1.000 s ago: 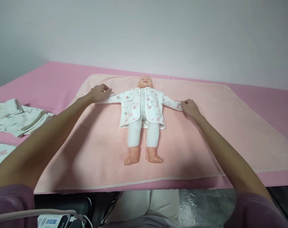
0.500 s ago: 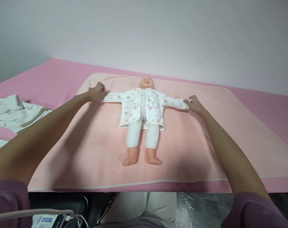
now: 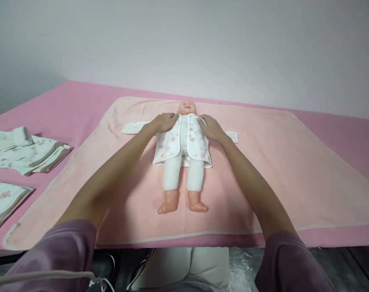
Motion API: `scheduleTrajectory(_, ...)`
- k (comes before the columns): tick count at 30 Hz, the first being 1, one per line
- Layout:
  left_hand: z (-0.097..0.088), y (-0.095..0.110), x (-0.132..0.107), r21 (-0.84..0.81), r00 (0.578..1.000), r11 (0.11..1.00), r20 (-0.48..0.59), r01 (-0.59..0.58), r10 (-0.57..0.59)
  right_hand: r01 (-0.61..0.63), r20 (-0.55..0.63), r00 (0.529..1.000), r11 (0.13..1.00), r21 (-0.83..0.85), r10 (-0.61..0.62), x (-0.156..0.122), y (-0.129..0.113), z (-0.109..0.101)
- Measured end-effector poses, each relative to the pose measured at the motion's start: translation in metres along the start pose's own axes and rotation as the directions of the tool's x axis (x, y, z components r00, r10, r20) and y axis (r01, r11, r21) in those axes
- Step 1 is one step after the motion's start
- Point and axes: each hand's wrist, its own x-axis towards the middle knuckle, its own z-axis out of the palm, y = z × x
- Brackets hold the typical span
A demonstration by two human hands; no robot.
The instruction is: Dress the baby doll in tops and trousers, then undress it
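Left hand (image 3: 164,121) and right hand (image 3: 210,126) moved inward — hiding shoulders of doll (image 3: 182,154).

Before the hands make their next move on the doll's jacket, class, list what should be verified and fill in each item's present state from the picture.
1. Doll lies on its back on the blanket: ok.
2. Left hand and right hand rest on the jacket near the shoulders: ok.
3. Sleeves spread flat to each side: ok.
4. Jacket front closed: not ok, it lies open down the middle.
5. Doll's arms inside the sleeves: cannot tell.
6. Fingers pinching the fabric: cannot tell.
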Motion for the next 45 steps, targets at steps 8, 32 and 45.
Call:
scheduleTrajectory(8,0.014,-0.002,-0.005,-0.024,0.995,0.997,-0.072,-0.073,0.071,-0.080,-0.070,0.994,0.997,-0.023,0.079,0.001,0.000,0.028)
scheduleTrajectory(32,-0.021,0.028,-0.270,-0.119,0.825,0.839,0.153,-0.531,0.544,0.404,0.178,0.904,0.913,-0.056,-0.389,-0.241,-0.130,-0.008)
scheduleTrajectory(45,-0.082,-0.095,-0.469,-0.068,0.906,0.975,-0.361,0.212,-0.222,0.431,0.072,0.886,0.872,0.232,-0.457,-0.479,-0.196,0.096)
